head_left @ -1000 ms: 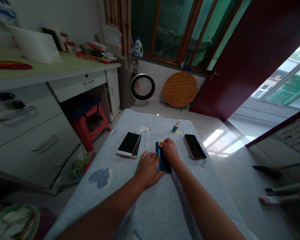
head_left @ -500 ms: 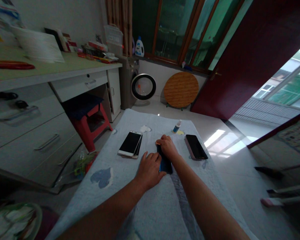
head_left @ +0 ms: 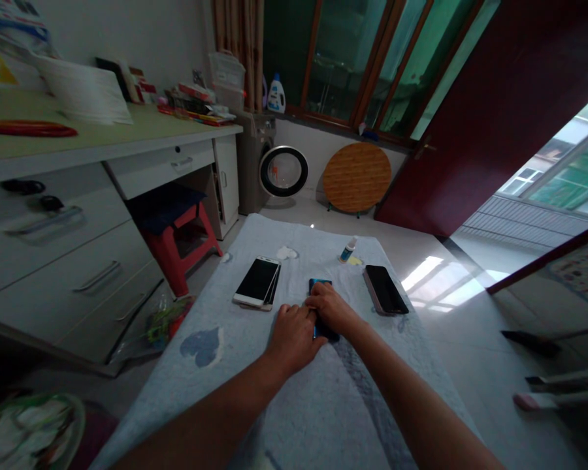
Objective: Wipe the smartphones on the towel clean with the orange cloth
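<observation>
A dark blue smartphone [head_left: 320, 282] lies on the cloth-covered table, mostly hidden under both hands. My left hand [head_left: 294, 336] is closed on its left side, thumb at the near end. Across the phone's middle rests my right hand [head_left: 330, 308], its fingers bent and pressed together. Something small and tan seems to show at those fingertips, too little to name. Left of the hands, a white smartphone [head_left: 258, 282] lies askew on another phone [head_left: 273, 297]. To the right is a black-screened phone [head_left: 386, 289]. Beyond the hands stands a small spray bottle [head_left: 348, 249].
A pale blue cloth [head_left: 304, 408] with heart prints covers the table. At left are a white desk [head_left: 161, 153] and a red stool [head_left: 176, 261]. A washing machine [head_left: 255, 150] with its round door ajar, a round wooden tabletop [head_left: 357, 177] and a dark red door [head_left: 451, 124] stand beyond.
My right hand has slid toward me along the phone, from its far end to its middle, uncovering the far end. My left hand stays at the phone's left side.
</observation>
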`<act>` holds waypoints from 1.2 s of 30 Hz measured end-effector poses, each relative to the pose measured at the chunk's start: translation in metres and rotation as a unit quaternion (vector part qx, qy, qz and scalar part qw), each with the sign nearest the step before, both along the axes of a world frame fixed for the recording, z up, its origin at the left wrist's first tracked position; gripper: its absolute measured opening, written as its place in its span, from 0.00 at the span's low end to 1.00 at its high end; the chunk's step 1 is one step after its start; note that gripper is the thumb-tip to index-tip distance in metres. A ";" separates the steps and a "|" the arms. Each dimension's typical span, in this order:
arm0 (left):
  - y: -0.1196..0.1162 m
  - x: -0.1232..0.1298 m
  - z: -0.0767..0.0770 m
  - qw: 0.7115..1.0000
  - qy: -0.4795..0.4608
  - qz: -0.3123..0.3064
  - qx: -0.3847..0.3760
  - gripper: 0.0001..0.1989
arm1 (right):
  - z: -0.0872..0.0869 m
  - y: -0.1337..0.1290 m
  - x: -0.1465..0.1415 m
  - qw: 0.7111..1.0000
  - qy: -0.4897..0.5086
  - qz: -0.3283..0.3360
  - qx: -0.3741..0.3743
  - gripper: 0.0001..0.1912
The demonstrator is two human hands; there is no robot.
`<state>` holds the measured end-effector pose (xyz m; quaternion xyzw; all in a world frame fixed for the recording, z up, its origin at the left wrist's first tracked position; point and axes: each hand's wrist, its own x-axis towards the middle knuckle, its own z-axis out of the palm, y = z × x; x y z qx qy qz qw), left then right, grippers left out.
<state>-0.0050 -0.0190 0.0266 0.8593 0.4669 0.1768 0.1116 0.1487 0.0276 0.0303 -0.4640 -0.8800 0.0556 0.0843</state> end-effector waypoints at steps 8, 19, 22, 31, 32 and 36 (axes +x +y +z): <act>0.000 0.001 0.000 0.999 0.033 -0.001 0.001 0.23 | -0.004 0.034 0.000 0.995 0.015 -0.101 0.008 0.10; 0.005 0.001 -0.008 0.999 0.002 0.051 -0.005 0.28 | -0.006 0.013 -0.001 0.995 0.040 -0.088 -0.008 0.12; 0.004 0.002 -0.010 0.996 -0.015 0.086 -0.002 0.33 | -0.005 -0.009 -0.003 0.995 0.051 -0.080 -0.020 0.11; 0.003 0.001 -0.014 0.995 -0.023 0.098 0.007 0.28 | 0.008 -0.061 -0.003 0.996 0.074 -0.028 -0.038 0.09; 0.003 0.000 -0.013 0.996 -0.023 0.082 0.005 0.27 | 0.008 -0.063 -0.001 0.996 0.082 -0.026 -0.040 0.09; 0.003 0.000 -0.011 0.999 -0.027 0.026 0.001 0.23 | 0.001 -0.059 0.003 0.991 0.119 -0.062 -0.026 0.11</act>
